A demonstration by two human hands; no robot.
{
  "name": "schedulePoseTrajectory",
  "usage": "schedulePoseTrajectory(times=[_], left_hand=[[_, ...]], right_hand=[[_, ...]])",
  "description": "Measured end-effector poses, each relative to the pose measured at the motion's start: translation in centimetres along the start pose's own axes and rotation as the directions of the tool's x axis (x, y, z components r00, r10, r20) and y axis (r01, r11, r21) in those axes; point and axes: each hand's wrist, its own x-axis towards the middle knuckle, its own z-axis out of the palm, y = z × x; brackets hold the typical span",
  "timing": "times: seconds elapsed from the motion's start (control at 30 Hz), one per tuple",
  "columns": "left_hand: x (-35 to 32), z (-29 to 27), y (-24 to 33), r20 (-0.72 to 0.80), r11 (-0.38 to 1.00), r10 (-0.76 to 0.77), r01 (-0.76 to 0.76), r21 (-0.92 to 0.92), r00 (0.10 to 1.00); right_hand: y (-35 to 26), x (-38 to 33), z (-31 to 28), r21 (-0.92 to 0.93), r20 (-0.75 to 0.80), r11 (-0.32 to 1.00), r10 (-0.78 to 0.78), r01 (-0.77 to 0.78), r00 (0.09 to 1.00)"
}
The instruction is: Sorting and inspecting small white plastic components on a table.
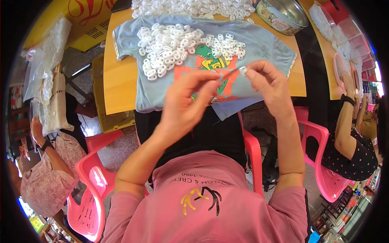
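Note:
My right hand (270, 86) pinches a small white plastic ring piece (242, 69) between thumb and forefinger, above a light blue printed shirt (267, 47) spread on the table. My left hand (184, 103) is raised beside it, fingers curled, fingertips near a thin strand running toward the white piece; whether it grips the strand I cannot tell. A heap of small white plastic pieces (174, 46) lies on the shirt just beyond both hands.
The wooden table (119, 85) carries more white pieces (194, 7) at its far edge and a metal bowl (283, 15). Pink plastic chairs (87, 194) stand around. One person sits at the left (44, 174), another at the right (352, 137).

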Motion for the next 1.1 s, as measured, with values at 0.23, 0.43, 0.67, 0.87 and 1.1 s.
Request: schedulePoseTrajectory(times=[0.23,0.43,0.67,0.87,1.1], left_hand=[[1.7,4.4,-1.4,0.112,0.932,-0.194,0.218,-0.291,0.975],[2.1,4.5,-1.5,0.119,0.94,-0.233,0.255,-0.225,0.965],[2.6,4.8,-1.5,0.161,0.943,-0.252,0.28,-0.18,0.954],[3.0,4.7,-1.5,0.122,0.943,-0.277,0.294,-0.153,0.953],[3.0,4.9,-1.8,0.095,0.939,-0.277,0.29,-0.184,0.956]], right_hand=[[0.9,-2.0,0.3,0.187,0.0,0.982,-0.04,0.04,0.999],[1.5,-2.3,-0.1,0.112,-0.023,0.991,-0.069,0.071,0.997],[1.9,-2.1,-1.0,-0.043,0.004,0.992,-0.117,0.117,0.993],[1.4,0.7,-2.8,-0.376,-0.079,0.908,-0.23,0.185,0.97],[2.2,4.5,-3.9,-0.843,-0.101,0.529,-0.327,0.093,0.94]])
